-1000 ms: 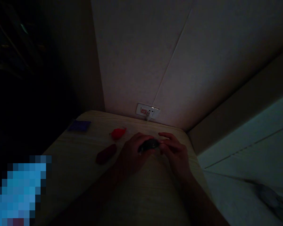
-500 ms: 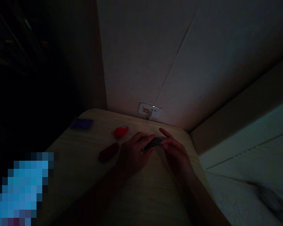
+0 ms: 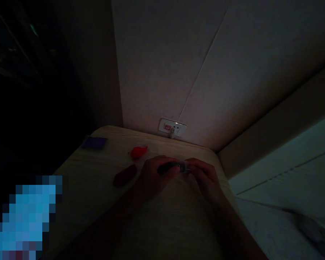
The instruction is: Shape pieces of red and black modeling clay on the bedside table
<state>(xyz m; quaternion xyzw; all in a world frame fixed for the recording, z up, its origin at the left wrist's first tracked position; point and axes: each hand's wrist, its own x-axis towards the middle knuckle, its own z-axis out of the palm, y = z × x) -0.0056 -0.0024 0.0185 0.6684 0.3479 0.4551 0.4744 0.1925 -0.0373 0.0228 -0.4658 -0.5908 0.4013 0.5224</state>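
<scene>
In the dim head view, my left hand (image 3: 155, 176) is wrapped round a small dark glossy object (image 3: 166, 167) above the table. I cannot make out its exact kind. Clear plastic film (image 3: 183, 166) seems to cover its right end. My right hand (image 3: 204, 175) pinches the film at that end, fingertips pressed together. To the left of my left hand lies a dark red oblong thing (image 3: 125, 176), perhaps a case. Just behind it sits a bright red item (image 3: 138, 152) with thin tied-looking ends.
A flat purple packet (image 3: 94, 142) lies at the table's back left corner. On the wall behind the pale wooden table (image 3: 162, 224), a socket plate (image 3: 172, 127) holds a plug. A pale panelled surface (image 3: 287, 187) stands along the right side.
The dark object turned between my hands. My right index finger, stretched up before, has folded down to the film. The view shifted slightly at first; the things on the table stayed put.
</scene>
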